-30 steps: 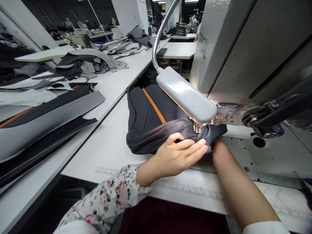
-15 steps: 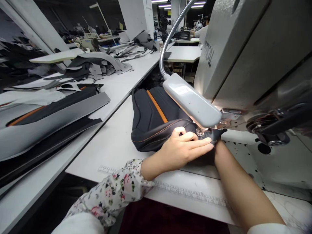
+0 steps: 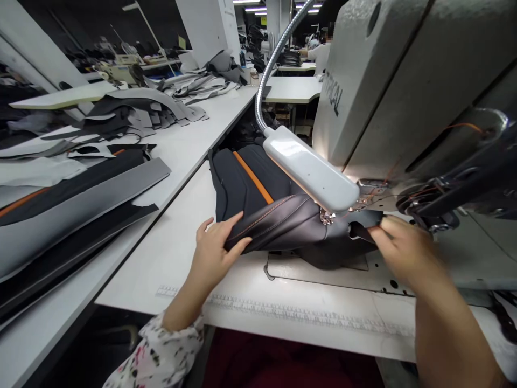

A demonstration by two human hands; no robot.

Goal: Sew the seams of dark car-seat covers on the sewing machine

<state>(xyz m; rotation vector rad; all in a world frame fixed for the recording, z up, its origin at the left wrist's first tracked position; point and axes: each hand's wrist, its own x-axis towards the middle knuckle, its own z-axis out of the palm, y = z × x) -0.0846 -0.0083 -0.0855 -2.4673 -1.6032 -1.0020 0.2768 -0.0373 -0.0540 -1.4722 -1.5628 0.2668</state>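
A dark seat cover point(image 3: 278, 221) with an orange stripe and orange stitching along its smooth black band lies across the sewing machine bed. Its right part passes below the presser foot point(image 3: 326, 217). My left hand point(image 3: 216, 245) holds the cover's left front edge, the fold lying between thumb and forefinger. At the other end, my right hand point(image 3: 398, 242), blurred by motion, pinches the dark edge of the cover right of the presser foot. A small gap shows in the material close to those fingers. The needle is hidden behind the lamp head point(image 3: 313, 170).
The sewing machine point(image 3: 383, 97) fills the upper right, orange thread running down it. A ruler strip point(image 3: 283, 311) runs along the table's front. On the left table point(image 3: 177, 172) lie grey and black cut pieces point(image 3: 97, 188). A person point(image 3: 321, 54) is in the background.
My left hand has moved left from beside the presser foot to the cover's left edge. My right hand has come out from behind the material to its right end. The cover's front band is now stretched and twisted.
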